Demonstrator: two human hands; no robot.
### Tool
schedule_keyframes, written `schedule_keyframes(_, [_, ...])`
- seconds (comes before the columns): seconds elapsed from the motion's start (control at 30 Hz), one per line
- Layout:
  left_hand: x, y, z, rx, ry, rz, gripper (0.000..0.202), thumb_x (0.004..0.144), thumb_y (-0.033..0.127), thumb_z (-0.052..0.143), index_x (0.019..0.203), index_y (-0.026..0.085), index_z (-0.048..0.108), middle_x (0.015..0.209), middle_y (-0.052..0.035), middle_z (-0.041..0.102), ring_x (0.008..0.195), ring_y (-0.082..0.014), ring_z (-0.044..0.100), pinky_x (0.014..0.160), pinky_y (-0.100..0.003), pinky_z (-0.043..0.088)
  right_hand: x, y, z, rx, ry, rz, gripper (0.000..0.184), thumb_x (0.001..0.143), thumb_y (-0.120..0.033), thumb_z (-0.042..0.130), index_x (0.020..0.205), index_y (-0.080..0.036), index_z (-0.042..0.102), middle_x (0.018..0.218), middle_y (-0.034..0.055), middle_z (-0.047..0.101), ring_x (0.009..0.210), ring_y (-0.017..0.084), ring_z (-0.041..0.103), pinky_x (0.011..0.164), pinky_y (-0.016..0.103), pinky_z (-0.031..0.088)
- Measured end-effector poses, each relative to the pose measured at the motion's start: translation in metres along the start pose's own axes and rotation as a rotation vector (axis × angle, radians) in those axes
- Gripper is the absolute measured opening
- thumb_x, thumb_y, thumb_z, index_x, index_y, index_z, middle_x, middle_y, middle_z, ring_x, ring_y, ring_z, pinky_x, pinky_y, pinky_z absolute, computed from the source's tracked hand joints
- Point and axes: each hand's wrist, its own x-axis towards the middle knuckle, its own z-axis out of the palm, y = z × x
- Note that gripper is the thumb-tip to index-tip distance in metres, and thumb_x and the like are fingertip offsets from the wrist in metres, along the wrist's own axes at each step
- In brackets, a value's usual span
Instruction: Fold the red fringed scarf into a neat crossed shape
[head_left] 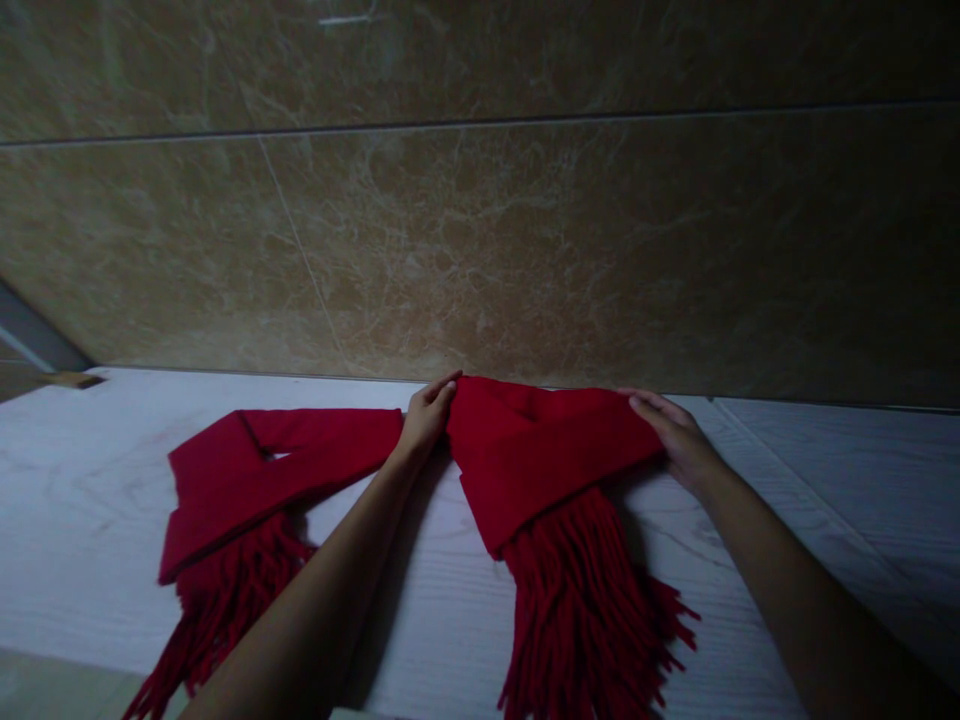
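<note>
A red scarf with fringed ends lies across a white wood-grain table, close to the wall. Its right part is folded over, with the fringe hanging toward me. Another fringed end lies at the left. My left hand pinches the scarf's edge at the middle fold, fingers pressed together. My right hand rests on the scarf's right corner, fingers together and pressing it down.
A brown marble-tiled wall rises directly behind the table. A small wooden piece sits at the table's far left corner. The table's right part shows a seam between boards. The lighting is dim.
</note>
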Motion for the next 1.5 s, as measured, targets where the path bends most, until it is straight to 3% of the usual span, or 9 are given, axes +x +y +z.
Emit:
schedule_keyframes(0.13, [0.001,-0.002,-0.001,0.008,-0.015,0.046,0.052,0.074,0.049,0.072,0.114,0.015,0.075,0.117,-0.0119,0.074,0.115,-0.0280,0.063,0.103,-0.040,0.044,0.000,0.000,-0.001,0.008,-0.026,-0.036,0.026,0.069,-0.047,0.080,0.090,-0.031,0.073,0.118,-0.0002,0.075,0.118,0.027,0.064,0.108,0.044,0.045])
schedule_keyframes(0.3, [0.000,0.000,-0.001,0.016,-0.016,0.026,0.051,0.076,0.052,0.070,0.111,0.015,0.076,0.120,-0.0116,0.073,0.121,-0.0291,0.060,0.109,-0.041,0.040,0.000,-0.001,0.001,0.039,-0.008,0.020,0.029,0.070,-0.051,0.079,0.091,-0.031,0.075,0.110,0.0005,0.077,0.117,0.028,0.066,0.110,0.045,0.045])
schedule_keyframes(0.67, [-0.003,0.006,0.002,0.037,0.007,-0.022,0.048,0.079,0.045,0.070,0.117,0.016,0.074,0.122,-0.0102,0.072,0.124,-0.0274,0.060,0.110,-0.038,0.040,0.001,0.000,0.003,0.015,-0.017,-0.012,0.029,0.072,-0.053,0.076,0.090,-0.031,0.078,0.112,0.0004,0.077,0.123,0.028,0.062,0.113,0.043,0.043])
schedule_keyframes(0.87, [-0.004,0.009,0.003,0.032,0.046,-0.044,0.040,0.076,0.043,0.072,0.104,0.014,0.078,0.114,-0.0091,0.075,0.122,-0.0298,0.061,0.108,-0.039,0.041,0.001,0.000,0.004,-0.038,-0.053,-0.040,0.035,0.072,-0.055,0.077,0.098,-0.032,0.078,0.116,-0.0005,0.076,0.127,0.027,0.059,0.118,0.043,0.035])
schedule_keyframes(1.07, [-0.003,0.011,0.004,0.035,0.068,-0.071,0.034,0.076,0.041,0.072,0.095,0.015,0.080,0.106,-0.0088,0.077,0.118,-0.0295,0.064,0.105,-0.037,0.044,0.001,0.002,0.005,-0.057,-0.036,-0.052,0.034,0.072,-0.055,0.076,0.094,-0.029,0.078,0.111,0.0014,0.077,0.123,0.027,0.062,0.116,0.043,0.037])
schedule_keyframes(1.5, [-0.003,0.008,0.004,0.020,0.051,-0.038,0.041,0.076,0.046,0.071,0.101,0.014,0.079,0.112,-0.0086,0.076,0.120,-0.0299,0.062,0.106,-0.038,0.042,0.004,0.006,0.002,-0.096,-0.034,-0.098,0.036,0.074,-0.057,0.074,0.100,-0.032,0.077,0.117,-0.0011,0.075,0.124,0.026,0.060,0.116,0.042,0.037])
